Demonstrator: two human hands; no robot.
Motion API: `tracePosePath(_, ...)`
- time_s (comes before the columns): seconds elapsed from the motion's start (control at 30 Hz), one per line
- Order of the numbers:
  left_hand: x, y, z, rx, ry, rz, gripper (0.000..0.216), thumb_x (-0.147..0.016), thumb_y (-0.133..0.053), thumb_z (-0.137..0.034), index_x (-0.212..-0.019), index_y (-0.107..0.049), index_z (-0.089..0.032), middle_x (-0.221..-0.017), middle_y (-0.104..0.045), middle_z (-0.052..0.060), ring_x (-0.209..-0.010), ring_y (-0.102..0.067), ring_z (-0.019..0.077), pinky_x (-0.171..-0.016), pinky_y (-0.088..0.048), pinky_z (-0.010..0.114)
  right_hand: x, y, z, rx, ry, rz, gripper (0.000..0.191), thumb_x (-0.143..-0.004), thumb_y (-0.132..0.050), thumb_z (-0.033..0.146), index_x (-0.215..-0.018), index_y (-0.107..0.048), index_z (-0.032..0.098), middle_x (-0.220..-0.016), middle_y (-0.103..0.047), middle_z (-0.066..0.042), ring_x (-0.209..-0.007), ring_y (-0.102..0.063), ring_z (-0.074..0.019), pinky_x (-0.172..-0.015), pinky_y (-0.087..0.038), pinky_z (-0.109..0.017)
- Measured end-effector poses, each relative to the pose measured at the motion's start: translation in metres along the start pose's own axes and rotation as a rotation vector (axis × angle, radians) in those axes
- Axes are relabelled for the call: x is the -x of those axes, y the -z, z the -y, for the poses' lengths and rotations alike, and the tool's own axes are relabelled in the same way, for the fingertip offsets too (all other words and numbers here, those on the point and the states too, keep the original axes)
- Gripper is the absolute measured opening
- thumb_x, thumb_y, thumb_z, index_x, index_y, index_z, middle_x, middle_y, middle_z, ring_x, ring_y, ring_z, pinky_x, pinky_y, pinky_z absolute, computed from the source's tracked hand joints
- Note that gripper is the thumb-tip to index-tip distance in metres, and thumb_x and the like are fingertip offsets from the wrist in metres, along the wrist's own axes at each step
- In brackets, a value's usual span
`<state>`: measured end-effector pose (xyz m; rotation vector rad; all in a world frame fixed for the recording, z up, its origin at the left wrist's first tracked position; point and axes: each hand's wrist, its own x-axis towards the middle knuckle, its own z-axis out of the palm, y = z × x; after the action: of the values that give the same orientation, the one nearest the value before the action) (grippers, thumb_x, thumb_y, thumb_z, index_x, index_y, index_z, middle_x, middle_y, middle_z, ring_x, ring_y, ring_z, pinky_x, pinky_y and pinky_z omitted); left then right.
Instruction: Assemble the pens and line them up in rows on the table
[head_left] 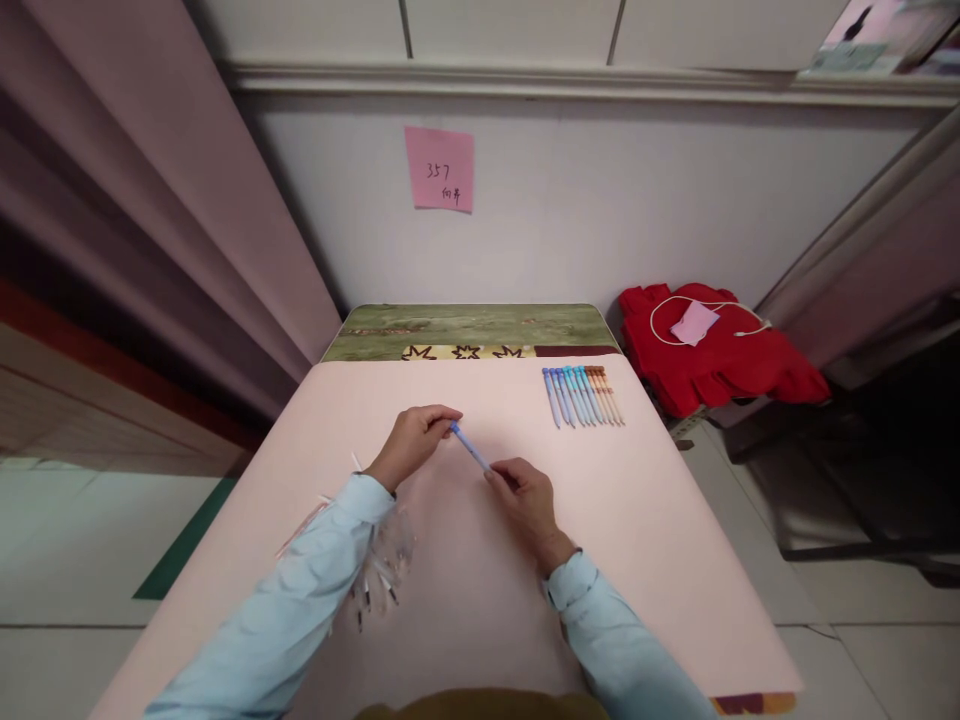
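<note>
Smooth, seemingly plastic blue pen [470, 447]

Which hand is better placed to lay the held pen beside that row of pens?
Probably the right hand: it holds one end of the pen and is nearer the row of pens. The left hand is at the pen's blue end, farther from the row.

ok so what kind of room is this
Probably a small curtained-off indoor work corner, though whether in a home or workplace I can't tell: a table stands before a pale wall, a pink note is stuck there, and a curtain hangs at left.
</note>
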<state>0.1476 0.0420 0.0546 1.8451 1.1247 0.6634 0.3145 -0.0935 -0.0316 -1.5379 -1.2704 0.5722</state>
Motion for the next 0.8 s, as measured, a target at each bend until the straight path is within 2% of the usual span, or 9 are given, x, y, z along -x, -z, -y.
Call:
tracePosePath(0.2,-0.005,-0.011,-0.003,0.436,0.108,-0.018,0.038,-0.069,-0.076,-0.035,-0.101,-0.070,-0.013,-0.095,-0.076,0.011,-0.079,-0.070,0.0194,-0.078,-0.054,0.034,-0.002,0.002,-0.002,0.043,0.011,-0.058,0.017,-0.087,-0.064,0.035,-0.086,-0.075,0.023,-0.079,-0.070,-0.002,-0.067,-0.063,-0.0138,-0.063,-0.047,-0.024)
tracePosePath(0.3,-0.005,-0.018,-0.007,0.532,0.128,-0.032,0.041,-0.068,-0.079,-0.037,-0.099,-0.068,-0.012,-0.096,-0.075,0.012,-0.083,-0.070,0.0194,-0.079,-0.054,0.034,-0.003,0.003,-0.004,0.044,0.014,-0.083,0.019,-0.087,-0.063,0.037,-0.088,-0.075,0.021,-0.080,-0.071,-0.002,-0.068,-0.063,-0.0143,-0.065,-0.048,-0.025)
tracePosePath(0.43,-0.006,-0.026,-0.009,0.553,0.108,-0.058,0.041,-0.069,-0.079,-0.039,-0.098,-0.068,-0.011,-0.097,-0.075,0.013,-0.086,-0.069,0.0197,-0.080,-0.055,0.035,-0.001,0.004,-0.005,0.059,-0.024,-0.132,0.023,-0.086,-0.064,0.040,-0.094,-0.073,0.020,-0.079,-0.071,-0.002,-0.065,-0.062,-0.0141,-0.064,-0.048,-0.025)
tracePosePath(0.57,-0.008,-0.030,-0.011,0.571,0.073,-0.059,0.044,-0.073,-0.075,-0.042,-0.104,-0.067,-0.011,-0.102,-0.073,0.014,-0.085,-0.068,0.0192,-0.080,-0.055,0.037,0.001,0.005,0.002,0.077,-0.027,-0.158,0.025,-0.086,-0.063,0.043,-0.090,-0.072,0.020,-0.077,-0.070,-0.002,-0.064,-0.060,-0.0141,-0.063,-0.047,-0.025)
tracePosePath(0.63,-0.005,-0.034,-0.012,0.559,0.061,-0.122,0.044,-0.078,-0.070,-0.044,-0.108,-0.065,-0.011,-0.105,-0.071,0.014,-0.082,-0.067,0.0170,-0.080,-0.056,0.036,0.001,0.007,0.006,0.088,-0.021,-0.180,0.026,-0.087,-0.061,0.043,-0.090,-0.071,0.019,-0.077,-0.070,-0.003,-0.064,-0.060,-0.0141,-0.064,-0.047,-0.025)
tracePosePath(0.73,0.018,-0.052,-0.009,0.437,0.068,-0.286,0.040,-0.085,-0.061,-0.045,-0.109,-0.063,-0.014,-0.105,-0.068,0.011,-0.080,-0.065,0.0152,-0.075,-0.055,0.033,-0.004,0.011,0.008,0.124,-0.016,-0.237,0.027,-0.087,-0.060,0.043,-0.089,-0.071,0.019,-0.076,-0.069,-0.002,-0.063,-0.058,-0.0136,-0.064,-0.045,-0.025)
tracePosePath(0.77,0.030,-0.061,-0.007,0.387,0.077,-0.305,0.038,-0.086,-0.059,-0.045,-0.110,-0.062,-0.015,-0.101,-0.068,0.010,-0.078,-0.065,0.0153,-0.071,-0.054,0.031,-0.007,0.014,0.008,0.141,-0.020,-0.262,0.026,-0.087,-0.060,0.043,-0.088,-0.071,0.019,-0.075,-0.068,-0.002,-0.062,-0.058,-0.0135,-0.064,-0.044,-0.025)
tracePosePath(0.8,0.045,-0.072,-0.004,0.341,0.079,-0.272,0.037,-0.088,-0.057,-0.044,-0.110,-0.061,-0.015,-0.095,-0.068,0.008,-0.075,-0.064,0.0153,-0.068,-0.053,0.030,-0.011,0.017,0.006,0.163,-0.030,-0.287,0.027,-0.087,-0.060,0.043,-0.087,-0.070,0.019,-0.074,-0.067,-0.001,-0.062,-0.057,-0.0135,-0.063,-0.044,-0.025)
